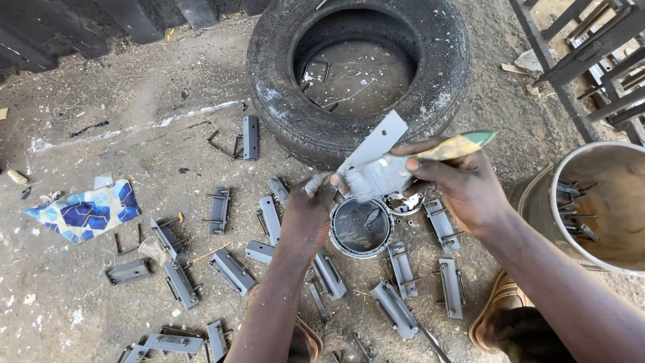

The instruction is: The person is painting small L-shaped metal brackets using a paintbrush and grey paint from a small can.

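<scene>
We find the left hand (306,218) closed on the lower end of a flat grey metal bracket (371,149), held tilted just above the open paint tin (361,228). The fingers (316,186) wrap that end fully; the upper end stands free, pointing toward the old tyre (356,74) beyond the tin. The right hand (463,188), to the right of the tin, is closed round a paintbrush (393,171) with a green-tipped handle, its bristles pressed on the bracket's face close to the left fingers.

We judge the bracket stiff, light enough for one hand, with hard edges, and slippery wherever the grey coat is wet. The end already gripped looks the soundest place to hold, clear of the brushed face.

On the dirt floor (80,282) around the tin lie many similar grey brackets (232,270), most to its left and below. A bucket (608,208) holding more metal parts stands to the tin's right, and a blue patterned scrap (87,212) lies far to its left.
</scene>
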